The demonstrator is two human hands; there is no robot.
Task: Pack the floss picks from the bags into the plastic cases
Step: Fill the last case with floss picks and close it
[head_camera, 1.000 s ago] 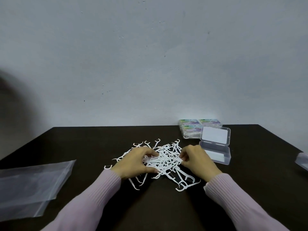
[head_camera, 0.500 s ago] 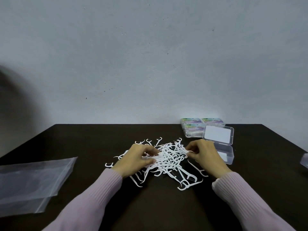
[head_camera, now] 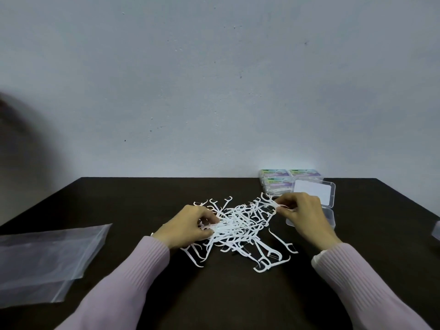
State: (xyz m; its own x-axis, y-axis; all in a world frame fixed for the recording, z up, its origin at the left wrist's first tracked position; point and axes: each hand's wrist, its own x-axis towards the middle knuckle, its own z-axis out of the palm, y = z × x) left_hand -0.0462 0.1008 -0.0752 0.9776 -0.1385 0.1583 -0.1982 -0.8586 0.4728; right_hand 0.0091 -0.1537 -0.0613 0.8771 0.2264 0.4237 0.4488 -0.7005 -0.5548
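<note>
Floss picks (head_camera: 238,228) are lying loose in a heap mid-table; the open plastic case (head_camera: 329,214) looks unfilled, while labelled cases (head_camera: 277,183) behind appear packed. Left hand (head_camera: 188,226) is gripping a bunch of picks, right hand (head_camera: 303,211) is pinching one beside the case.

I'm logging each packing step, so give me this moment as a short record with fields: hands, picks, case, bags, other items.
left hand: left hand grips a bunch of picks at the pile's left side
right hand: right hand pinches one pick at the pile's far right edge
picks: loose pile on the table, between the hands
case: open case behind the right hand, lid raised; contents hidden
bags: bags lying flat at left
other items: packed cases at the far edge
</note>
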